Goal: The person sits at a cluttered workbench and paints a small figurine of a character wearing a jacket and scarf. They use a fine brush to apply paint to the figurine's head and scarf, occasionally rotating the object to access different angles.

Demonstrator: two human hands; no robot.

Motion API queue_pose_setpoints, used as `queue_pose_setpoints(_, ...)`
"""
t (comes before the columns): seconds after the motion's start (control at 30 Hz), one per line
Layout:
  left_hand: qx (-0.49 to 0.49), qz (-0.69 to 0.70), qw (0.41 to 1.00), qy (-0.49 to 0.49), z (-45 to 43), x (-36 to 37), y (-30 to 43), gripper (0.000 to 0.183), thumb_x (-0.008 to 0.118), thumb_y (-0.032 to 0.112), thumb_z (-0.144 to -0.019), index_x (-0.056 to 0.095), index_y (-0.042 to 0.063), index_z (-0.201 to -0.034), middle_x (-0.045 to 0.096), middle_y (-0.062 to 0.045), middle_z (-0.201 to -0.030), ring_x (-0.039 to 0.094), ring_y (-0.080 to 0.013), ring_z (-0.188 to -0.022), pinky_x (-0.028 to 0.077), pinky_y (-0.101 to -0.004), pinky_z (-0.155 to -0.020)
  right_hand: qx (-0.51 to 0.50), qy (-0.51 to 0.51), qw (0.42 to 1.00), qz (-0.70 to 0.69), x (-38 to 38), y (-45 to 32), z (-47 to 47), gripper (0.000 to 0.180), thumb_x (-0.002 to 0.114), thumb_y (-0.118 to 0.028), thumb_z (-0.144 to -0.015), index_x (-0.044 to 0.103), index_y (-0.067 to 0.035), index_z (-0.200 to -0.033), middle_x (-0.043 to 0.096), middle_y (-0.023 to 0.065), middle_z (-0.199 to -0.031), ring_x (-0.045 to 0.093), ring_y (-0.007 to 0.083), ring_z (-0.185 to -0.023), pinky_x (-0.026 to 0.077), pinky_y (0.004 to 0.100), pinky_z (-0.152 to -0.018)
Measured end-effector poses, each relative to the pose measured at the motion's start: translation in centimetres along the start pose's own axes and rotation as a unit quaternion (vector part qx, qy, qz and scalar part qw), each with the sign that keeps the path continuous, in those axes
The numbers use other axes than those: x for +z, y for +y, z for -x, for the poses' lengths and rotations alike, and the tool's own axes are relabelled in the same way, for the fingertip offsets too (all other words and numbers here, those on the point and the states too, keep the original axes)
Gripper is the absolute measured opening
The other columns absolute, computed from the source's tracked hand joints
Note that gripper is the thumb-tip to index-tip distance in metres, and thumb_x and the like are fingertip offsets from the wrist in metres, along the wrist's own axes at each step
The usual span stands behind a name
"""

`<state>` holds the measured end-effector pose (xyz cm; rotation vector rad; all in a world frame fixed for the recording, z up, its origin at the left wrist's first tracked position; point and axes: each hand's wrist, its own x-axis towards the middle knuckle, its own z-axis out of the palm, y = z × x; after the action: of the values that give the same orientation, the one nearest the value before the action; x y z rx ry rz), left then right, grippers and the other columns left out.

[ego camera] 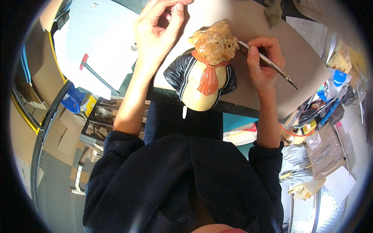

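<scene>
A painted figurine [204,78] stands at the front edge of the worktable. It has tan tousled hair [217,43], a rust-orange scarf [208,83], a black jacket with white piping, and a cream, rounded front. My right hand [266,59] grips a slim silver pen-like tool [272,64]; its tip is at the right side of the hair, and I cannot tell whether it touches. My left hand [160,26] is raised to the upper left of the figurine, apart from it. Its fingers are loosely curled, with nothing visible in them, and the top edge cuts off the fingertips.
Brown board [291,75] lies under the figurine. White sheets [96,38] and a small T-square [99,74] are at left. A handwritten paper [309,32] lies upper right. Tools, plastic bags [335,84] and wood offcuts crowd the right side. A blue bucket [70,100] stands lower left.
</scene>
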<state>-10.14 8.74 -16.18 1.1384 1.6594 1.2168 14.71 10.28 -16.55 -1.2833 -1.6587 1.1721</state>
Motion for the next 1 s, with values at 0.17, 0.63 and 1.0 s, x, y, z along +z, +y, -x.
queue_pose_setpoints(0.17, 0.013, -0.004, 1.000, 0.002, -0.1, 0.1, 0.0, 0.012, 0.061, 0.004, -0.101, 0.071, 0.000, -0.105, 0.062, -0.001, -0.087, 0.054, -0.0038, -0.066, 0.041, -0.0179, -0.058, -0.008, -0.004, 1.000, 0.011, -0.1, -0.1, -0.1, 0.010, 0.070, -0.009, -0.085, 0.064, -0.006, -0.092, 0.067, 0.0041, -0.075, 0.063, 0.0085, -0.065, 0.053, 0.0245, -0.063)
queue_pose_setpoints(0.63, 0.010, -0.002, 1.000, 0.000, 0.0, 0.1, 0.1, 0.013, 0.060, 0.006, -0.102, 0.071, 0.000, -0.105, 0.062, -0.001, -0.087, 0.054, -0.0037, -0.065, 0.041, -0.0180, -0.058, -0.025, -0.002, 1.000, 0.002, -0.1, 0.0, -0.1, 0.008, 0.069, -0.008, -0.085, 0.063, -0.005, -0.090, 0.066, 0.0031, -0.074, 0.061, 0.0079, -0.063, 0.051, 0.0240, -0.061)
queue_pose_setpoints(1.0, 0.023, -0.023, 0.999, 0.003, -0.1, 0.0, 0.1, 0.013, 0.061, 0.007, -0.102, 0.072, 0.000, -0.105, 0.062, -0.001, -0.089, 0.054, -0.0036, -0.067, 0.041, -0.0179, -0.058, -0.023, 0.026, 0.999, -0.036, -0.2, 0.1, 0.3, 0.008, 0.069, -0.007, -0.088, 0.064, -0.004, -0.094, 0.068, 0.0052, -0.080, 0.063, 0.0093, -0.067, 0.053, 0.0242, -0.065)
